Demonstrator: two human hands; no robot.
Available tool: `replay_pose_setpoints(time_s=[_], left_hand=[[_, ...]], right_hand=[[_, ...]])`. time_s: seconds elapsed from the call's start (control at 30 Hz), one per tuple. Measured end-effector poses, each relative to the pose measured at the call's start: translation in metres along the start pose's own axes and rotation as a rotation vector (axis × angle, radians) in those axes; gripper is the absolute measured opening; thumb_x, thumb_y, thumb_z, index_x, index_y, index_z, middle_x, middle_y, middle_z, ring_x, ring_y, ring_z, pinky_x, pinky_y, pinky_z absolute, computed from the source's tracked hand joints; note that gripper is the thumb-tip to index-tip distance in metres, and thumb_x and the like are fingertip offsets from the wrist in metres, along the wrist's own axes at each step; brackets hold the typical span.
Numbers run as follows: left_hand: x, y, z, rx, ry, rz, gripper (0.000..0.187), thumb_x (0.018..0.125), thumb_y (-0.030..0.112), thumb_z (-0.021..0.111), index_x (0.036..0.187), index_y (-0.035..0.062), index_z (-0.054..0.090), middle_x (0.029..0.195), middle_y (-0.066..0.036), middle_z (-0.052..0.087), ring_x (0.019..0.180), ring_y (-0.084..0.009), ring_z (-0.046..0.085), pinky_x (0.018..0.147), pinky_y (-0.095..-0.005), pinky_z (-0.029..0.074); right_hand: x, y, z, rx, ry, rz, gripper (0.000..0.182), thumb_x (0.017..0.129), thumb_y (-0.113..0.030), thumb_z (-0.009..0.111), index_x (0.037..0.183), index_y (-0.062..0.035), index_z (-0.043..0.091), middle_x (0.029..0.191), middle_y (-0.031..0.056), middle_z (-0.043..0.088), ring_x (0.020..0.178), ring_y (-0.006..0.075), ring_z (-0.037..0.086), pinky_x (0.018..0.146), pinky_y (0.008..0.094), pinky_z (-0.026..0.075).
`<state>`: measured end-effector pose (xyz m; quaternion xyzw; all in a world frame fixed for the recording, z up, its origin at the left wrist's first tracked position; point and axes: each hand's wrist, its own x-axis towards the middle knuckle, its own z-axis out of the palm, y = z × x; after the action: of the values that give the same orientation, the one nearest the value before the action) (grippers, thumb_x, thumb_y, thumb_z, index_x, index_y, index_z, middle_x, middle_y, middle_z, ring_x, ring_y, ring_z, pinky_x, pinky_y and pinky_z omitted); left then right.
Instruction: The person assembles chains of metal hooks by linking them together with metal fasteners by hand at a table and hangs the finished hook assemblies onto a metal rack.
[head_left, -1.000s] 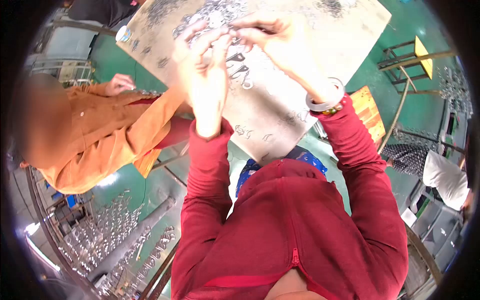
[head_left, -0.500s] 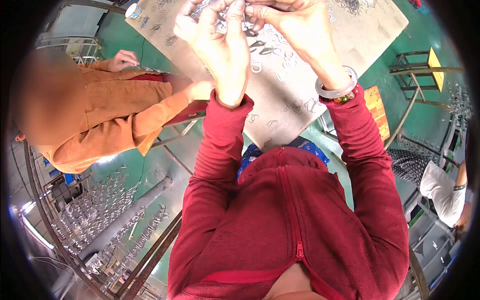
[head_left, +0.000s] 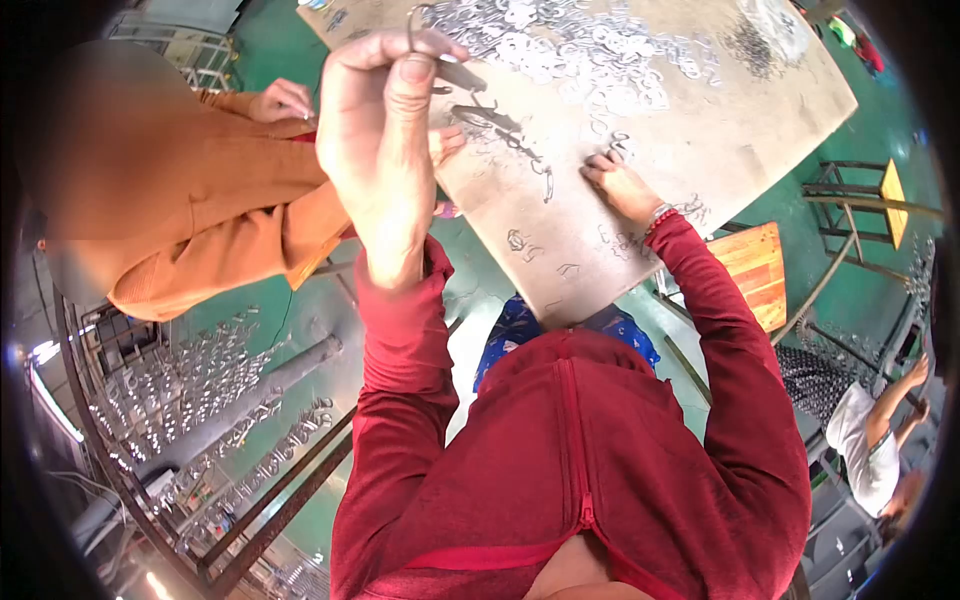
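Note:
My left hand [head_left: 385, 150] is raised high in front of the camera, its thumb and forefinger pinched on a thin metal hook [head_left: 411, 28] that sticks up above the fingers. Under and beside it, a string of linked metal pieces [head_left: 510, 135] shows over the tabletop. My right hand [head_left: 622, 187] is down on the table, its fingertips closed at a small metal ring piece [head_left: 620, 146]. Beyond both hands lies a broad pile of flat silvery metal pieces [head_left: 570, 50].
The pale table [head_left: 740, 130] has small wire pieces [head_left: 517, 240] near its front corner. A co-worker in an orange jacket [head_left: 240, 220] sits at the left. Wooden stools [head_left: 748, 272] stand at the right, and another person [head_left: 866, 445] is at the far right. Metal parts hang lower left.
My hands, together before, are now apart. The right one has gone down to the table, while the left one stays raised with the hook. The view has shifted, showing more of the pile.

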<state>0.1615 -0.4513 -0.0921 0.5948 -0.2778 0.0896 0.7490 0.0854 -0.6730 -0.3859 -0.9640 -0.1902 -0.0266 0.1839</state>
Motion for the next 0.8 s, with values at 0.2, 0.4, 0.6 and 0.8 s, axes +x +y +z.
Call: replay_pose_setpoints(time_s=[0.2,0.4,0.6,0.8], left_hand=[[-0.007,-0.007,-0.017,-0.008,-0.051,-0.031,0.012,0.09,0.012,0.058,0.098,0.0046,0.054,0.092,-0.008,0.065,0.077,-0.0046,0.057,0.05,-0.0131,0.039],[-0.014,-0.008,-0.026,-0.026,-0.12,-0.061,0.01,0.088,0.002,0.057,0.097,-0.0016,0.056,0.091,-0.012,0.064,0.084,-0.0174,0.062,0.071,-0.0247,0.051],[-0.012,-0.007,-0.017,0.227,-0.18,0.084,0.009,0.083,0.008,0.063,0.089,0.0009,0.063,0.078,-0.006,0.066,0.073,-0.0121,0.062,0.066,-0.0251,0.048],[-0.02,0.007,-0.006,0.115,-0.149,-0.125,0.009,0.084,-0.002,0.059,0.092,-0.0026,0.061,0.079,-0.004,0.061,0.074,-0.0077,0.057,0.065,-0.0219,0.047]], right_hand=[[0.006,0.019,-0.001,0.06,-0.22,0.319,0.018,0.07,0.003,0.055,0.087,0.0009,0.06,0.097,0.0184,0.056,0.09,0.0339,0.057,0.075,0.0395,0.051],[0.05,-0.012,-0.102,0.723,0.141,0.614,0.013,0.081,-0.006,0.065,0.091,0.001,0.065,0.085,0.0092,0.066,0.068,0.0146,0.063,0.061,0.0271,0.052],[0.091,-0.139,-0.243,1.24,0.667,0.279,0.016,0.082,0.001,0.062,0.098,0.0028,0.064,0.084,0.0087,0.066,0.069,0.0112,0.06,0.063,0.0235,0.05],[0.082,-0.173,-0.245,1.237,0.878,0.228,0.016,0.078,0.005,0.065,0.093,0.0023,0.065,0.079,0.0095,0.066,0.066,0.0139,0.061,0.062,0.0248,0.05]])
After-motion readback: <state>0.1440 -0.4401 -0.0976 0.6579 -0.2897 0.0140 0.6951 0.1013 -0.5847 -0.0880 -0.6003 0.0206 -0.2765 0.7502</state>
